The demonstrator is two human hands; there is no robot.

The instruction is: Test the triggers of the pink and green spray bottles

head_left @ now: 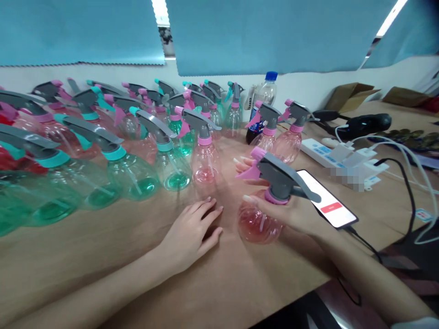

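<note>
Green spray bottles (pixel 135 178) stand well left of the phone (pixel 334 209); nearer it, here's the left hand (pixel 192 230) on the worktop (pixel 222 283), fingers loosely spread; just beside it, the right hand (pixel 298 214), fingers curled round a pink spray bottle (pixel 255 224)!

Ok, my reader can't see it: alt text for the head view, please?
A person's right hand grips a pink spray bottle near its neck, while the open left hand rests on a brown table. Other pink and green spray bottles stand behind, mostly left; a lit phone and white power strip lie right.
</note>
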